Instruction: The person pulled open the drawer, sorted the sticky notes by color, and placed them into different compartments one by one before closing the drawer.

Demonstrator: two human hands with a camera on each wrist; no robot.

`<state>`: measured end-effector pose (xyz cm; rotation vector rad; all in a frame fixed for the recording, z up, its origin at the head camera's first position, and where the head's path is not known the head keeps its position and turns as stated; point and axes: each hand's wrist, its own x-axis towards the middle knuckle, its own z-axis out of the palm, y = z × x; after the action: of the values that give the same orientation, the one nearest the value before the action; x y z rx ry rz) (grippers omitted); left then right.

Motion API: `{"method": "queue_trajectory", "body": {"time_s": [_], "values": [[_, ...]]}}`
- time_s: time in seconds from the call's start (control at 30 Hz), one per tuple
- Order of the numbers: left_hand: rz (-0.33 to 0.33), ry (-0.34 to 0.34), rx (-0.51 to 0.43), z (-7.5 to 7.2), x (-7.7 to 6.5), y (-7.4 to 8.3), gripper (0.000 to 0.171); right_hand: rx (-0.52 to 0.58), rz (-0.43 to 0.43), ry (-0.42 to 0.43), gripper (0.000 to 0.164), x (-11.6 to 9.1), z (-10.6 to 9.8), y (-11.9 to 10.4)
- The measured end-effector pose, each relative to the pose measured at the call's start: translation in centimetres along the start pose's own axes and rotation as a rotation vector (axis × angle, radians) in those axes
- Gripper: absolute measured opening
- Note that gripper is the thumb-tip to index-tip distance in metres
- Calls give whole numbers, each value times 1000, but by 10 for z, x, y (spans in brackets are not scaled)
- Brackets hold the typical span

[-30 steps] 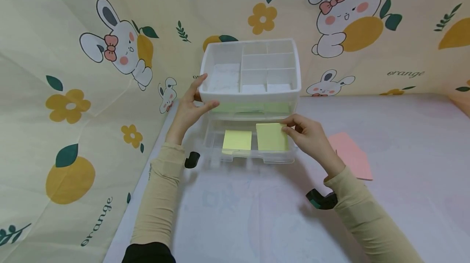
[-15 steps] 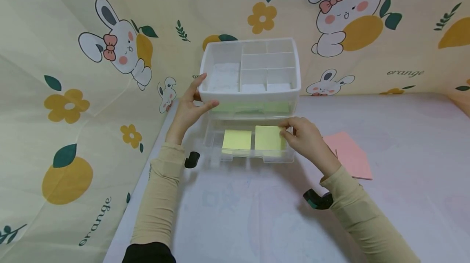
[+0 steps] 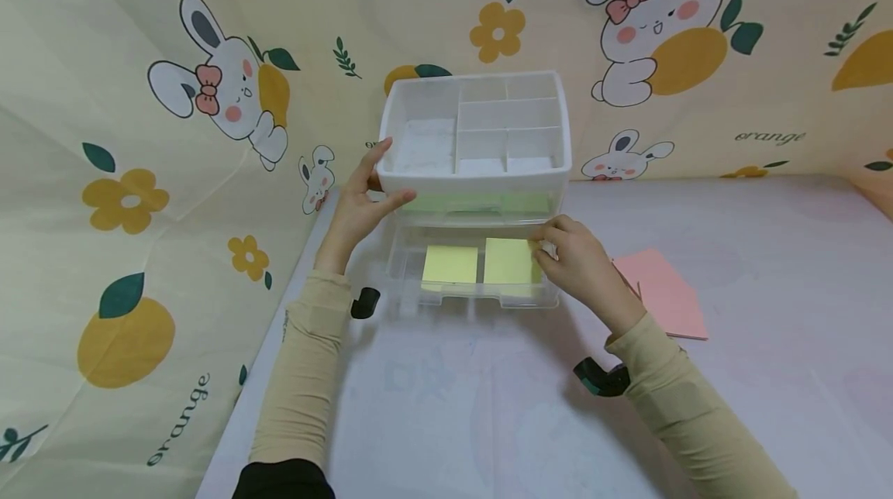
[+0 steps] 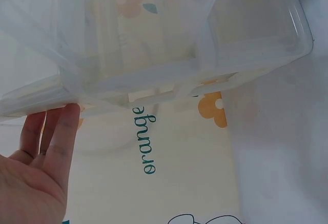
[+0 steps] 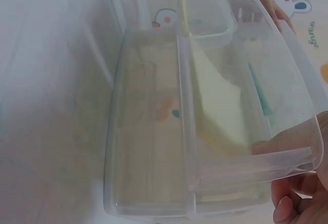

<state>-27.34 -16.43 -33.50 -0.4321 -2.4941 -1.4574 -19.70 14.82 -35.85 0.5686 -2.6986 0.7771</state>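
A clear drawer [image 3: 403, 270] is pulled out at the bottom of the white-topped desktop organizer [image 3: 474, 183]. Two yellow sticky note pads lie side by side in it, the left pad [image 3: 449, 265] and the right pad [image 3: 512, 262]. My left hand [image 3: 359, 208] grips the organizer's left side, thumb on the front, with fingers [image 4: 61, 142] along its edge in the left wrist view. My right hand [image 3: 575, 259] pinches the right pad at its right edge, next to the drawer wall. In the right wrist view, the pad [image 5: 218, 101] shows through the clear plastic.
Above the open drawer, a closed drawer [image 3: 488, 204] shows green contents. The organizer's top has divided compartments [image 3: 512, 115]. Pink paper sheets [image 3: 670, 297] lie on the white table to the right. A rabbit-and-orange patterned cloth [image 3: 446, 11] hangs behind and at the left.
My right hand has moved slightly left with the right yellow pad, which now sits a little closer to the left pad. My left hand stays on the organizer.
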Motion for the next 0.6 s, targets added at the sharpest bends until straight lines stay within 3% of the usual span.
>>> {"method": "queue_trajectory", "body": {"time_s": [0.6], "values": [[-4, -4, -18, 0, 1, 0, 79, 102, 12, -16, 16, -1, -4, 1]]}}
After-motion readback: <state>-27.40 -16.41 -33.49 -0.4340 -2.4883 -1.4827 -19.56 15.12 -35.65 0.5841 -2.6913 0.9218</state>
